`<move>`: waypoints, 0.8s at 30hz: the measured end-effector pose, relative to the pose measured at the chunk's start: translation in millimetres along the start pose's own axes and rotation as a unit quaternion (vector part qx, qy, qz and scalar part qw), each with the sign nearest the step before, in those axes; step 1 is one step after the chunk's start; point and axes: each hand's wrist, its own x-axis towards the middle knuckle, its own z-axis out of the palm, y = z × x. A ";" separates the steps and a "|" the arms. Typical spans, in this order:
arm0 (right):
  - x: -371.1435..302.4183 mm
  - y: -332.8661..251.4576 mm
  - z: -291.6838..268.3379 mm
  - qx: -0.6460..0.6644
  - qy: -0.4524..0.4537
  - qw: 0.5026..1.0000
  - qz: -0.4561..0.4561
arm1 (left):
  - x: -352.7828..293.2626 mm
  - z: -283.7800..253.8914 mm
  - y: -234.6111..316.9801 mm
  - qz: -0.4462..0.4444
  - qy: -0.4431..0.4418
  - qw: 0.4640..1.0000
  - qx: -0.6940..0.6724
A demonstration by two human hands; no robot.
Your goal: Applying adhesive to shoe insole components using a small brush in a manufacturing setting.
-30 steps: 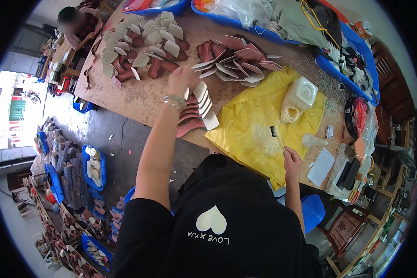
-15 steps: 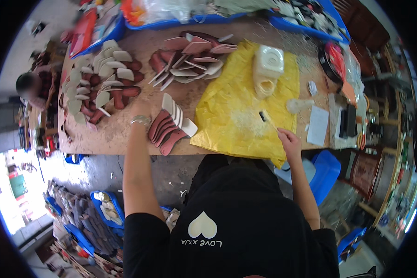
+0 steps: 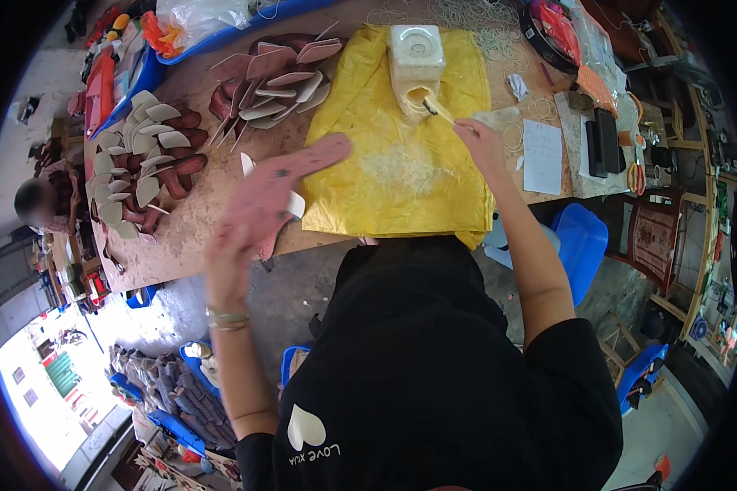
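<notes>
A dusty-pink insole (image 3: 258,192), blurred by motion, is in my left hand (image 3: 231,250) near the table's front edge, its narrow end reaching over the yellow plastic sheet (image 3: 327,217). Under and behind it, a fanned group of pink insoles with white ends (image 3: 297,204) is mostly hidden. My right hand (image 3: 479,143) pinches the handle of a small brush (image 3: 442,111). The brush head is at the cut opening of a whitish plastic jug (image 3: 418,57), which lies on the sheet. Whitish dried residue (image 3: 401,168) marks the middle of the sheet.
Rows of insoles with cream ends (image 3: 143,155) lie at the left, and a loose pile of insoles (image 3: 274,78) farther back. To the right are a paper sheet (image 3: 542,155), a black box (image 3: 604,143) and orange scissors (image 3: 637,164). A person (image 3: 45,200) is at far left.
My left hand has come back toward the table's front edge with an insole in it. My right hand has moved the brush up and left, from the sheet to the jug's opening.
</notes>
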 end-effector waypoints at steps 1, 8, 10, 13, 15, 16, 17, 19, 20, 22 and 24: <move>8.0 1.5 6.0 -0.038 0.009 0.999 -0.031 | 1.0 25.2 -16.8 -0.012 0.002 0.999 -0.033; 38.0 -8.9 12.1 -0.115 -0.012 0.992 -0.051 | 30.3 90.2 -138.6 -0.045 0.019 0.980 -0.195; 38.5 -8.5 8.7 -0.114 -0.022 0.993 -0.030 | 30.0 100.8 -151.5 -0.116 0.004 0.965 -0.236; 35.9 -6.3 5.6 -0.115 -0.026 0.993 -0.025 | 26.3 97.8 -159.7 -0.156 0.017 0.960 -0.233; 38.0 -8.3 7.2 -0.119 -0.029 0.992 -0.032 | 24.3 98.4 -163.9 -0.166 0.022 0.958 -0.234; 37.9 -10.6 9.8 -0.122 -0.032 0.991 -0.037 | 23.5 99.4 -164.1 -0.158 0.020 0.958 -0.239; 38.8 -13.0 12.7 -0.121 -0.032 0.992 -0.036 | 22.5 100.1 -164.2 -0.150 0.018 0.958 -0.244; 44.1 -16.8 18.1 -0.174 -0.058 0.982 -0.051 | 18.5 108.3 -161.9 -0.139 0.019 0.958 -0.249; 47.8 -16.0 22.4 -0.173 -0.057 0.982 -0.049 | 16.8 112.7 -159.6 -0.128 0.018 0.958 -0.254; 52.7 -13.4 31.2 -0.203 -0.038 0.975 -0.084 | 14.1 112.3 -162.2 -0.128 0.015 0.960 -0.250; 52.3 -7.7 31.8 -0.221 -0.032 0.967 -0.124 | 12.1 109.6 -166.7 -0.127 0.013 0.961 -0.245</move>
